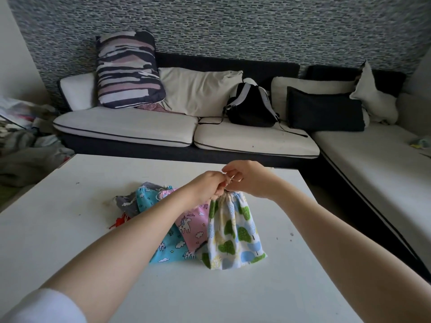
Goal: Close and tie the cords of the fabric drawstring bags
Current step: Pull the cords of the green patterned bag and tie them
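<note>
Tree-print bag [233, 231] cords pinched by both hands; pink bag [193, 226] reads "UNICORN", probably.

Dark sofa [177, 150], mosaic wall [233, 26], perhaps tiled.

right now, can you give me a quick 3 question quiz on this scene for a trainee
1. True or false: the tree-print bag has its mouth gathered shut.
2. What are the left hand and right hand pinching? A) cords B) backpack strap C) pillow
3. Which bag lies directly beside the tree-print one?

Key: 1 true; 2 A, the cords; 3 the pink unicorn bag, on the white table.
</note>
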